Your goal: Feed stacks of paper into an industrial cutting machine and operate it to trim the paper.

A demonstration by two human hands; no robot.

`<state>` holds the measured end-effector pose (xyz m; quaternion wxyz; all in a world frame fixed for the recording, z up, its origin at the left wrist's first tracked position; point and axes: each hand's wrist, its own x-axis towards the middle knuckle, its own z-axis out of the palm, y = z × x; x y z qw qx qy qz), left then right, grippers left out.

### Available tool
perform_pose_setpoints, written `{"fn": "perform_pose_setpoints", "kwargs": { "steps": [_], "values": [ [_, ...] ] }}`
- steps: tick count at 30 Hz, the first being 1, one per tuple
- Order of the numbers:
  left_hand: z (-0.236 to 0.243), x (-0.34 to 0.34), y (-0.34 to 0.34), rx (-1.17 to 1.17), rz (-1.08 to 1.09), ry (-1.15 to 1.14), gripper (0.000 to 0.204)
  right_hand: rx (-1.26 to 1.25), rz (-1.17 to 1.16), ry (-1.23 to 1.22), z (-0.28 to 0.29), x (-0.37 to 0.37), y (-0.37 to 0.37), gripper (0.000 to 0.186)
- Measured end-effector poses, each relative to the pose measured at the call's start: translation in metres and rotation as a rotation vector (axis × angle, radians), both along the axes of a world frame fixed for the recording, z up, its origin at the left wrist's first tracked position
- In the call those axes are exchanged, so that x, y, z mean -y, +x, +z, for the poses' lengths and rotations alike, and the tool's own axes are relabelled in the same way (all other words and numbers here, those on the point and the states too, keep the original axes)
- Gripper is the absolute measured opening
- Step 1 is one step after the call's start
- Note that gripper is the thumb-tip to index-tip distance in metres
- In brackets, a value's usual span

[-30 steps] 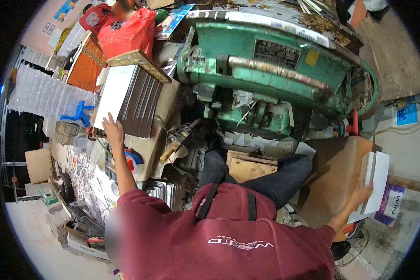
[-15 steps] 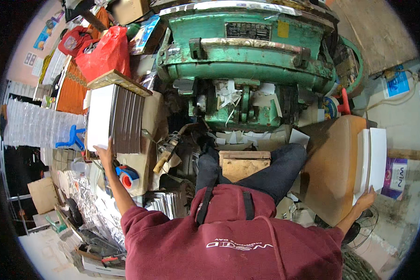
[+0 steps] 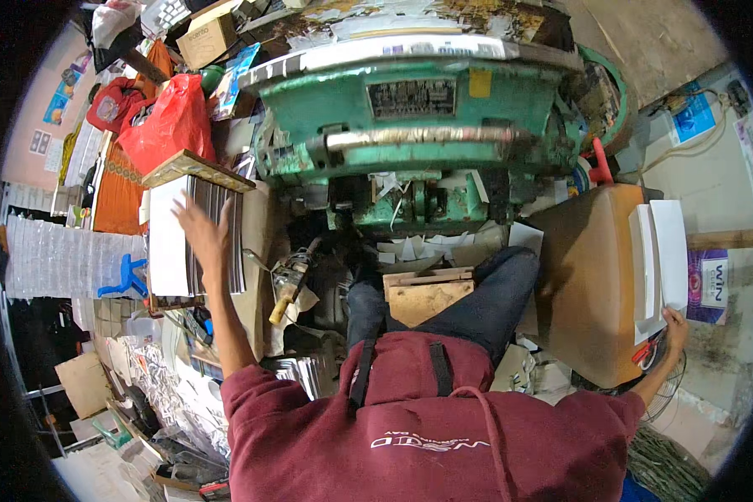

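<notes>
1. Resting left hand (image 3: 202,233), fingers spread flat, on upright stack of white and grey sheets (image 3: 194,238) beside green metal press (image 3: 418,125).
2. Gripping lower edge of white card stack (image 3: 661,255) with right hand (image 3: 674,328) atop brown board (image 3: 590,284).

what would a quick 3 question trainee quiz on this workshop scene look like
1. True or false: the left hand rests on the stack of white and dark sheets.
2. Which thing does the right hand touch? A) the red plastic bag B) the white sheets on the brown board C) the green machine
3. Fill in: between the person's knees lies a small ____ block.

Key: 1 true; 2 B; 3 wooden
</notes>
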<state>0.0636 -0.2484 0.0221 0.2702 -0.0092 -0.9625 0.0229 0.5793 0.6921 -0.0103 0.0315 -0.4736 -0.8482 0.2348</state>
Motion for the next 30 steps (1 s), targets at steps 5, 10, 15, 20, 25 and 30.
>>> {"fn": "perform_pose_setpoints", "kwargs": {
  "steps": [5,10,15,20,25,30],
  "values": [
    [0.047,-0.129,-0.032,-0.061,-0.519,0.277,0.084,-0.456,-0.228,0.092,-0.004,0.033,0.006,0.026],
    [0.033,-0.186,-0.073,0.187,-0.750,0.309,0.067,-1.084,-0.159,0.520,0.037,0.079,-0.055,0.021],
    [-0.029,-0.215,-0.018,0.829,-0.741,0.195,0.083,-0.704,0.083,0.661,0.131,0.165,-0.153,0.023],
    [-0.008,-0.197,0.099,0.706,-0.725,0.012,0.094,-0.887,0.580,-0.083,0.110,0.270,-0.270,0.026],
    [0.014,-0.155,0.161,0.693,-0.741,0.046,0.068,-0.637,0.787,-0.657,0.040,0.322,-0.358,0.020],
    [0.048,-0.108,0.176,0.489,-0.483,0.099,0.065,-0.306,0.776,-0.788,0.006,0.339,-0.449,0.029]
  ]
}}
